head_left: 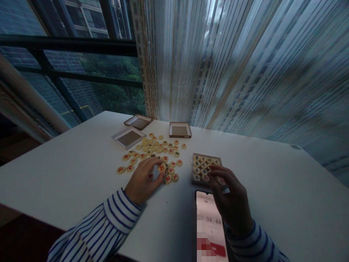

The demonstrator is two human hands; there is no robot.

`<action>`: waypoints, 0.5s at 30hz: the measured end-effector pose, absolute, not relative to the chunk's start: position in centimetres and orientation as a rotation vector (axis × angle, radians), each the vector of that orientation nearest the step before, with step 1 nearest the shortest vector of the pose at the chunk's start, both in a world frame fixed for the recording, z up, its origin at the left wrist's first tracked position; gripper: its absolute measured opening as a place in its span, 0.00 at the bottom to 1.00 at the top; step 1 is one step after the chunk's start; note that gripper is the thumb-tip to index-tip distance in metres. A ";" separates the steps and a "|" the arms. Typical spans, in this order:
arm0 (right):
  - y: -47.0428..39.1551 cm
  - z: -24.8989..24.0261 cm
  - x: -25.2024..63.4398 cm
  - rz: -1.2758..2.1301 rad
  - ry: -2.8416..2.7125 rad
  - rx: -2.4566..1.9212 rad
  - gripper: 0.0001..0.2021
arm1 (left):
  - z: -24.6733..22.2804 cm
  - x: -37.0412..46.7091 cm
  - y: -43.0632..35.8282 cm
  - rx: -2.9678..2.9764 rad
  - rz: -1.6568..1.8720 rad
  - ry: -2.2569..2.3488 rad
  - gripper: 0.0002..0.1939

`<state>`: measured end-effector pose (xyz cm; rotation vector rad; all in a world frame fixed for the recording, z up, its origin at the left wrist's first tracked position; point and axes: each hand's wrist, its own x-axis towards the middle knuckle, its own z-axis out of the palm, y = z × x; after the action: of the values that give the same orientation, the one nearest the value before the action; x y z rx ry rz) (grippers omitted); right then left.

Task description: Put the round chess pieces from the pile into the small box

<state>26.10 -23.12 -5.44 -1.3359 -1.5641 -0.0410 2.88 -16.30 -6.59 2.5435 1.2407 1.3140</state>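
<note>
My left hand (144, 179) pinches a round Chinese chess piece (161, 167) with a red character between thumb and fingers. It is over the near edge of a loose spread of chess pieces (155, 148), some showing red or black characters, some blank side up. My right hand (231, 193) is over a shallow box (193, 171) with rows of chess pieces in it, black characters mostly and some red near the front. Its thumb and fingers are closed together at the box's middle; what they hold, if anything, is hidden. The hand covers the box's right part.
A phone (211, 211) showing a running time lies in front of the box, partly under my right hand. Farther back on the white table (89, 156) are a box lid (180, 131), another tray (138, 122) and a flat frame-like lid (129, 137). A curtain (174, 72) hangs behind.
</note>
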 end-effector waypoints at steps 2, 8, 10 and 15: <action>-23.1 -5.5 26.1 -0.034 -1.563 -1.333 0.03 | -6.5 3.1 -16.6 2.523 1.314 1.225 0.10; -23.0 -5.6 26.3 -0.031 -1.572 -1.328 0.03 | -6.1 4.0 -17.4 2.349 1.285 1.267 0.10; -23.0 -5.6 26.4 -0.029 -1.573 -1.325 0.03 | -5.9 4.4 -17.6 2.311 1.276 1.233 0.10; -22.9 -5.6 26.7 -0.026 -1.567 -1.329 0.04 | -4.6 6.4 -17.4 2.243 1.249 1.126 0.11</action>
<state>26.65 -22.94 -5.60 -1.3294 -1.5670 -0.0263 6.40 -17.38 -4.64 2.2429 1.1263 1.2490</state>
